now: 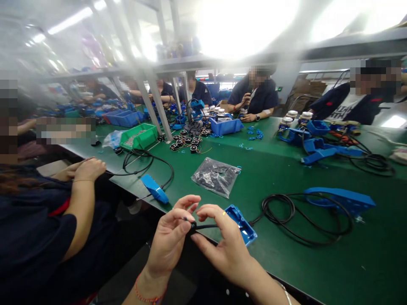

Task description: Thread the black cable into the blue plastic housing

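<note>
My left hand (171, 238) pinches the end of a black cable (207, 226) between thumb and fingertips. A small black piece (193, 225) sits on the cable at those fingertips; its exact kind is unclear. Close by on the right, my right hand (226, 243) curves with thumb and forefinger apart, and the cable passes between them without a visible grip. Behind that hand, the cable runs into an open blue plastic housing (244, 228) at the table's edge, partly hidden by my fingers. Beyond the housing the cable lies in loops (280, 216) toward a blue bracket-like part (343, 201).
A clear bag of black parts (216, 176) lies ahead on the green table (280, 169). Left of it are another blue part (154, 189) and a green bin (140, 136). A co-worker's arm (83, 203) is close on my left. Metal posts (159, 110) stand behind.
</note>
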`<state>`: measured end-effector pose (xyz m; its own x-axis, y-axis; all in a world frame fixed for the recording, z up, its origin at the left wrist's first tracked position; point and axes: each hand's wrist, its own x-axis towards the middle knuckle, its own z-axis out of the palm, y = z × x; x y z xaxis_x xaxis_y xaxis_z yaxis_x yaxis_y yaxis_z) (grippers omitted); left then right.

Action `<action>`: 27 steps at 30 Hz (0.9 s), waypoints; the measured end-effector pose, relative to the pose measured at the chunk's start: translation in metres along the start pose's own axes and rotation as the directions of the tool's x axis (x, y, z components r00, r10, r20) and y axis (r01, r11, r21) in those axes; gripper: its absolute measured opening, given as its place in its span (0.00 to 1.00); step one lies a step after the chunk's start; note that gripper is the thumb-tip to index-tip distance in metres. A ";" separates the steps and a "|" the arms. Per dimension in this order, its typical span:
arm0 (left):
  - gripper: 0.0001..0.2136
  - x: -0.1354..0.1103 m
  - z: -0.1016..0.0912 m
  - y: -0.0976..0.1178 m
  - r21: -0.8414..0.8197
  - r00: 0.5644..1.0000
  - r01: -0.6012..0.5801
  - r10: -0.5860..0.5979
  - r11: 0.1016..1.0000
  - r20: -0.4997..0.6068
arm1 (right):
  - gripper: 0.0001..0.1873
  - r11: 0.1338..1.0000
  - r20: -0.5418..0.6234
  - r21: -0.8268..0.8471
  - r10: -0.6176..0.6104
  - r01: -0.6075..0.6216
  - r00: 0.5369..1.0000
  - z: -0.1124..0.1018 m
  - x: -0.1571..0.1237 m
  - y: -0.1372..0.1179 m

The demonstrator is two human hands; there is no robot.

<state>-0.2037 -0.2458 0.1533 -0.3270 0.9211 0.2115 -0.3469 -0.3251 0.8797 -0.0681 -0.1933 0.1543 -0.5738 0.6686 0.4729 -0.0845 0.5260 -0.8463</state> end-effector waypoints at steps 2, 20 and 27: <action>0.03 0.000 0.002 0.001 0.003 1.000 0.010 -0.010 1.000 0.006 | 0.17 1.000 -0.003 -0.018 0.001 -0.001 1.000 -0.001 0.000 -0.001; 0.06 -0.001 0.001 0.004 0.009 0.961 -0.036 0.038 0.999 -0.274 | 0.01 0.496 0.172 -0.862 0.082 0.109 0.982 -0.044 -0.023 0.048; 0.19 -0.008 -0.055 -0.020 0.734 0.843 0.041 0.371 0.678 -0.389 | 0.14 0.544 0.036 -0.834 0.225 -0.095 0.974 -0.105 -0.057 0.081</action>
<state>-0.2428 -0.2588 0.1108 -0.7467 0.5724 0.3388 0.3969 -0.0253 0.9175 0.0437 -0.1337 0.0847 -0.6069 0.7507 0.2611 0.6880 0.6607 -0.3003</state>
